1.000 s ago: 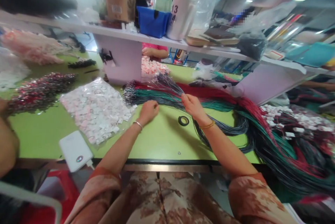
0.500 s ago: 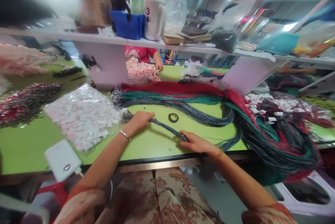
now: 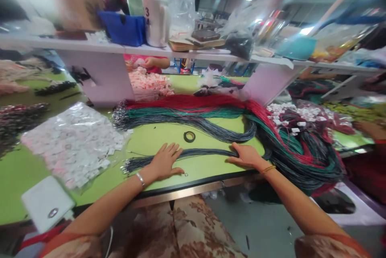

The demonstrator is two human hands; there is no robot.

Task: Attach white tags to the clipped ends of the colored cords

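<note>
A thin bundle of dark grey wires [image 3: 208,152] lies stretched along the green table, its metal-tipped ends fanned out at the left. My left hand [image 3: 164,162] rests flat on the bundle near those ends, fingers stretched and thumb spread. Over the bundle's right part lies my right hand [image 3: 247,156], thumb and fingers apart on either side of the wires. Just behind the bundle sits a roll of dark tape [image 3: 189,137]. Farther back, long red wires [image 3: 181,100], green wires [image 3: 211,112] and more grey wires [image 3: 217,129] run side by side.
At the left are a clear bag of white connectors [image 3: 75,141] and a white box-shaped device [image 3: 47,203]. A shelf [image 3: 99,46] spans the back, holding a blue bin [image 3: 122,28] and a mug [image 3: 157,20]. Wires hang over the front edge at the right. Another person's hands show behind.
The grey bundle, lifted between both hands before, now lies straight on the table. My left hand has opened flat on it, and my right hand's grip has loosened. The view has shifted right.
</note>
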